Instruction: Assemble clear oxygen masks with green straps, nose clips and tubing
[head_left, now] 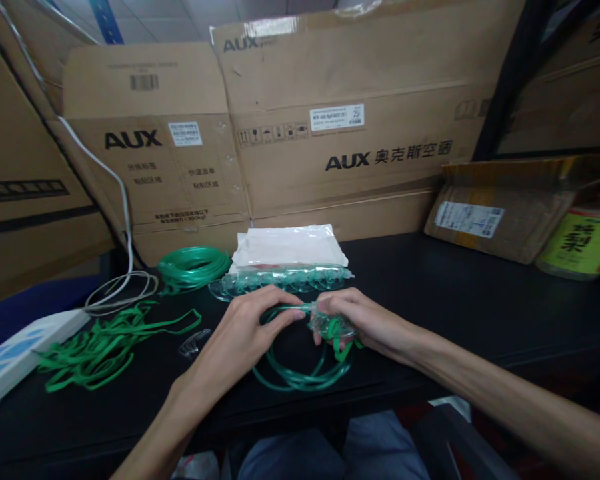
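Between thumb and fingers, my left hand [260, 317] pinches the end of a green clear tube [295, 383], whose loops hang down over the black tabletop's front part. My right hand [355, 313] is closed around a clear green oxygen mask [334, 327] with a green strap [343, 350] on it. The tube end meets the mask's connector [313, 307] between the two hands; whether it is fully seated I cannot tell. Just behind my hands lies a row of several more clear green masks [290, 277].
White plastic bags [290, 247] lie behind the masks, beside a coil of green tubing [194, 267]. Loose green straps [95, 350], small clear pieces [194, 343] and a power strip [30, 353] are at left. Cardboard boxes [290, 173] wall the back; a smaller box [495, 213] and a jar [580, 243] stand right.
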`<state>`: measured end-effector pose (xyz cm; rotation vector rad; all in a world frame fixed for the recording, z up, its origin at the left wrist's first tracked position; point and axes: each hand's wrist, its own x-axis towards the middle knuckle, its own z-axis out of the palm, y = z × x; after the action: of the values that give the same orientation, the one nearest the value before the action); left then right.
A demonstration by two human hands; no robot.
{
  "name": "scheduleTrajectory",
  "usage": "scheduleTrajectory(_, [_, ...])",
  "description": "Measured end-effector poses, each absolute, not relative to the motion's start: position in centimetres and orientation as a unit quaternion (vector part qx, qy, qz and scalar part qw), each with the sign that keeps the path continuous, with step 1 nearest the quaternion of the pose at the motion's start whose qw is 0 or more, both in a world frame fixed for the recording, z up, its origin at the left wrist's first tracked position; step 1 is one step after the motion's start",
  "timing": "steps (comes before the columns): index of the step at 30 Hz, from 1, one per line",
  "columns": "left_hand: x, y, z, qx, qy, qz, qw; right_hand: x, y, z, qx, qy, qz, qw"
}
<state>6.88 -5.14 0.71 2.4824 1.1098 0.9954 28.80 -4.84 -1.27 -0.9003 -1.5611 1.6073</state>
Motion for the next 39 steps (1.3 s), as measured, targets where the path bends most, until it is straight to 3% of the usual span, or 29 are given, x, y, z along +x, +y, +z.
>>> scheduleTrajectory(12, [6.7, -5.1, 0.2, 0.866, 0.378, 0.313, 0.097, 28.8, -4.9, -1.1, -0.356, -0.621, 0.609, 0.343])
scheduleTrajectory(22, [7.1, -5.1, 0.4, 0.867, 0.388, 0.303, 0.074, 28.0, -5.3, -0.8, -0.326, -0.580, 0.668, 0.334])
scheduleTrajectory(34, [6.7, -5.6, 1.5, 0.820, 0.456, 0.281, 0.205, 27.8, -5.2, -1.0, -0.309, -0.555, 0.674, 0.378])
scheduleTrajectory(39, [6.5, -5.4, 1.4, 0.814, 0.451, 0.313, 0.189, 28.0, -5.3, -0.7, -0.294, -0.591, 0.645, 0.386])
